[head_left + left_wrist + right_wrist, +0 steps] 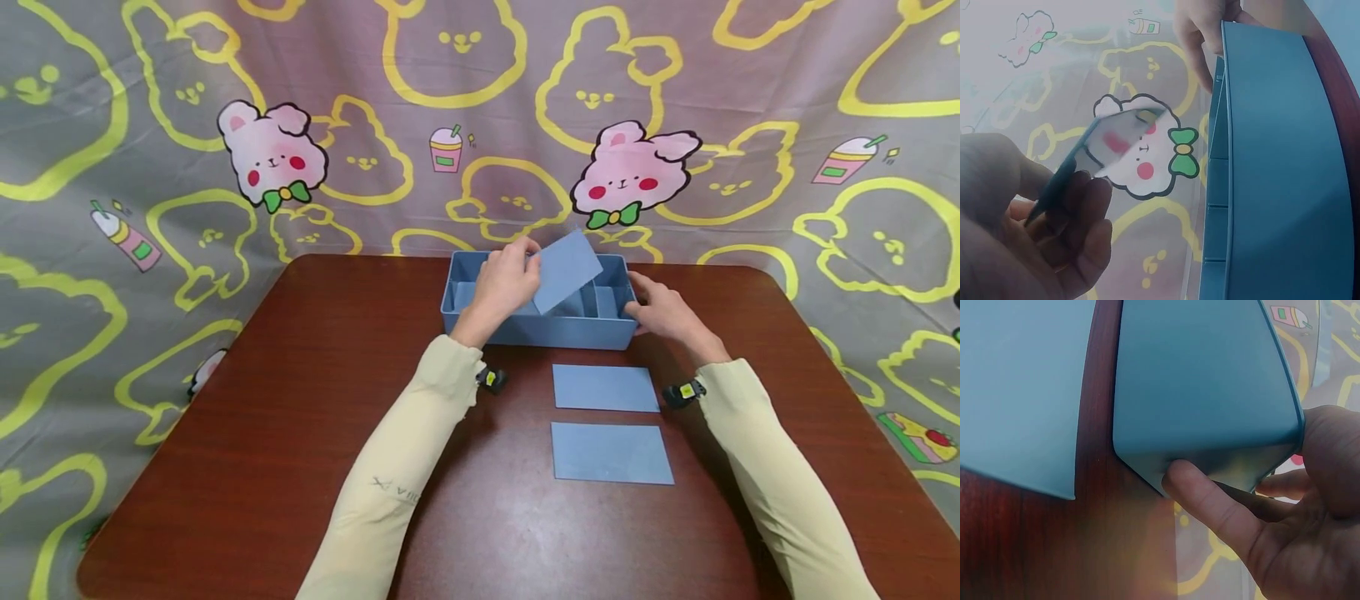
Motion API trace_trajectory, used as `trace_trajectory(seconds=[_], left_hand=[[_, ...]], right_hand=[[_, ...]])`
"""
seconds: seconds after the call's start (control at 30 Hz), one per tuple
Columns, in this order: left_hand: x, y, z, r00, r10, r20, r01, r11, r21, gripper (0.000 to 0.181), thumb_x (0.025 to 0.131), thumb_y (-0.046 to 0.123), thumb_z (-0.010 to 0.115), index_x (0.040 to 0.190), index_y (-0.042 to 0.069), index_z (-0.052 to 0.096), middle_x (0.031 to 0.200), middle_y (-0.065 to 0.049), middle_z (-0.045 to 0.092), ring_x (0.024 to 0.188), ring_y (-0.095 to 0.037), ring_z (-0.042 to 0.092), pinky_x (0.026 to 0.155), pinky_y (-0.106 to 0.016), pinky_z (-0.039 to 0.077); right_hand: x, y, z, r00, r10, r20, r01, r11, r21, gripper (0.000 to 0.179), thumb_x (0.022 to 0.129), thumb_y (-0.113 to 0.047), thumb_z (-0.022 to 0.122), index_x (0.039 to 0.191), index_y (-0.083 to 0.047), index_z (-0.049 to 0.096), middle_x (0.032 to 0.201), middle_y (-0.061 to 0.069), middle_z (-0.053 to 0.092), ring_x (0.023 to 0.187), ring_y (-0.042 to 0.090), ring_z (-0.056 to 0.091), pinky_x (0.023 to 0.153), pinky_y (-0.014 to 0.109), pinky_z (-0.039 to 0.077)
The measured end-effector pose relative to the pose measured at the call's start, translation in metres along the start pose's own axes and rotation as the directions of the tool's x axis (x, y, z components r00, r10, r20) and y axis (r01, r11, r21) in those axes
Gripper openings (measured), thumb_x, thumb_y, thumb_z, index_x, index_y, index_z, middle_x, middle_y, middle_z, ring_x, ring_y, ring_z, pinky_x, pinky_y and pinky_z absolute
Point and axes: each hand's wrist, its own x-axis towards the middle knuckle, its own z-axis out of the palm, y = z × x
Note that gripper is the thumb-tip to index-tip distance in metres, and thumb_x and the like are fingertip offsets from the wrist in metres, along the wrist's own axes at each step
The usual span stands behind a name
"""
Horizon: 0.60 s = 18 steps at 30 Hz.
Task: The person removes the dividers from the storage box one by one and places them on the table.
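A long blue divided box (555, 332) stands toward the back of the table, with inner walls parting it into compartments. Above its open top my left hand (510, 279) pinches a thin blue rectangular panel (567, 271) by its left end, holding it tilted. The left wrist view catches this panel (1063, 169) nearly edge-on between thumb and fingers. My right hand (663, 310) grips the box's right end at the rim. In the right wrist view a finger (1210, 503) lies against the outside of the box's end wall (1222, 459).
Two more flat blue panels lie in front of the box, a nearer one (611, 454) and a farther one (606, 388). The brown table (315, 433) has rounded back corners. A patterned cloth (360, 108) hangs behind it and at both sides.
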Motion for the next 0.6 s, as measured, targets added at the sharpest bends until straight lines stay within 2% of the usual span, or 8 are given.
trace_trajectory(seconds=[0.13,0.4,0.6], left_hand=[[-0.005,-0.005,-0.004,1.0,-0.003,0.017,0.003,1.0,-0.009,0.023,0.104,0.025,0.044,0.112,0.012,0.06,0.084,-0.003,0.062,0.062,-0.019,0.053,0.063,-0.031,0.041],[-0.016,-0.016,-0.01,0.996,-0.014,0.086,0.018,0.999,-0.047,0.022,0.105,0.025,0.042,0.117,0.012,0.056,0.075,-0.005,0.057,0.058,-0.02,0.05,0.059,-0.03,0.039],[-0.021,-0.023,-0.013,0.994,-0.011,0.105,0.019,0.997,-0.073,0.023,0.105,0.026,0.042,0.118,0.014,0.057,0.075,-0.004,0.057,0.057,-0.02,0.051,0.056,-0.029,0.039]], right_hand=[[0.0,-0.002,0.001,1.0,-0.005,0.005,0.005,1.0,-0.007,0.07,0.098,-0.017,0.048,0.158,-0.01,0.013,0.146,0.033,0.04,0.092,0.033,0.071,0.076,0.042,0.059],[-0.001,-0.005,0.002,1.0,0.009,-0.007,-0.009,1.0,-0.002,0.07,0.098,-0.017,0.049,0.158,-0.011,0.013,0.149,0.032,0.037,0.1,0.037,0.068,0.077,0.042,0.059],[0.0,-0.005,0.002,1.0,0.017,-0.006,-0.017,1.0,0.002,0.07,0.098,-0.016,0.049,0.158,-0.011,0.013,0.147,0.033,0.039,0.096,0.036,0.069,0.078,0.044,0.059]])
